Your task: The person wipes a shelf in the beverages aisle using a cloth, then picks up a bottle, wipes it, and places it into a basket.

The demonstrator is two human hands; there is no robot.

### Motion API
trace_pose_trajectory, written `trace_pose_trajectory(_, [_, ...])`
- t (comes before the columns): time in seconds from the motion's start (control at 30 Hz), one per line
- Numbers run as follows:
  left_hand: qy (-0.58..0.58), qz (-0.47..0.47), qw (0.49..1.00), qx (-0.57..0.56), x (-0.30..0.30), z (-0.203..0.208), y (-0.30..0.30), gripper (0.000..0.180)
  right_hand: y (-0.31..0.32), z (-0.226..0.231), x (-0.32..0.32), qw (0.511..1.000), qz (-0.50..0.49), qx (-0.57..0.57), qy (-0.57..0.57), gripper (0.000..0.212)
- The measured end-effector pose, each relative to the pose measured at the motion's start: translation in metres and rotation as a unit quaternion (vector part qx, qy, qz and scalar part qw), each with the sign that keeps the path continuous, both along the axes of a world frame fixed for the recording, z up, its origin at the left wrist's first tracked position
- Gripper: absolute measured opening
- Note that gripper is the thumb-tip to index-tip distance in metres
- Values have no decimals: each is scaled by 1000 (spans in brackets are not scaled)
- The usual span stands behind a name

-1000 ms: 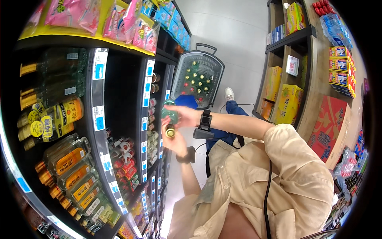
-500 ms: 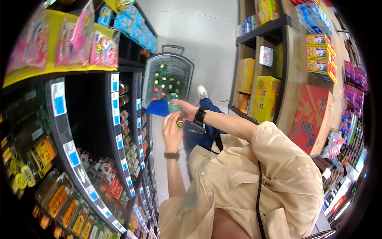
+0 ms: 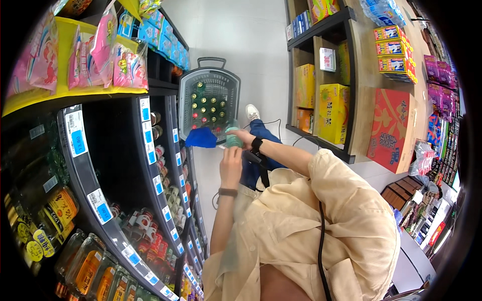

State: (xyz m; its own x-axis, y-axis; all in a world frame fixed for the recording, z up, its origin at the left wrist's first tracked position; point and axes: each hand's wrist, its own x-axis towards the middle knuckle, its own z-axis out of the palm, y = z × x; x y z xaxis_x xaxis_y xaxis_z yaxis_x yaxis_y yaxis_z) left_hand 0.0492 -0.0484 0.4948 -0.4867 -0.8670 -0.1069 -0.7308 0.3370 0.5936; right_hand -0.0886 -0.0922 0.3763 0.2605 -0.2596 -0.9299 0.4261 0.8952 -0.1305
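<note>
from the head cam, the right hand (image 3: 245, 138) has its fingers curled pretty snug around a pale green see-through glass bottle (image 3: 233, 139), which is up in front of the person's body, just past the near edge of a grey plastic shopping basket (image 3: 211, 74). the left hand (image 3: 231, 166) is right below it, fingers bent in at the bottle's near end, but they cover that bit so i can't tell how tight they've got it. the basket's on the pale tiled floor (image 3: 261, 65) with a bunch of green glass bottles with gold caps (image 3: 213, 106) standing in it, plus a few red-topped ones (image 3: 197, 124) toward the near end. a crumpled bright blue thing (image 3: 201, 138) sits by that same near edge. tall black shelving (image 3: 83, 168) runs down the left, and a big red cardboard carton (image 3: 390, 131) is over on the right.
</note>
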Motion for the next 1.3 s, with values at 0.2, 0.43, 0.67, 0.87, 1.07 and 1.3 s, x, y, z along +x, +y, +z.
trace_pose_trajectory(0.2, [-3,-29,999,15,17,-14,-10,27,-5,-9,7,997,67,-3,40,54])
trace_pose_trajectory(0.43, [-19,-5,998,56,6,-42,-79,27,-60,-42,9,996,31,14,80,63])
trace_pose_trajectory(0.67, [-40,6,996,84,-45,-98,-179,24,-142,-119,-28,994,-53,-48,81,54])
trace_pose_trajectory(0.87, [-31,23,995,93,-70,-183,-254,22,-211,-182,-65,997,48,-35,43,86])
trace_pose_trajectory(1.07, [-82,-24,990,112,-84,-280,-313,26,-210,-229,-104,947,277,-132,100,79])
trace_pose_trajectory(1.3, [-129,-11,982,140,-78,-396,-326,22,-186,-246,-160,896,372,-235,56,54])
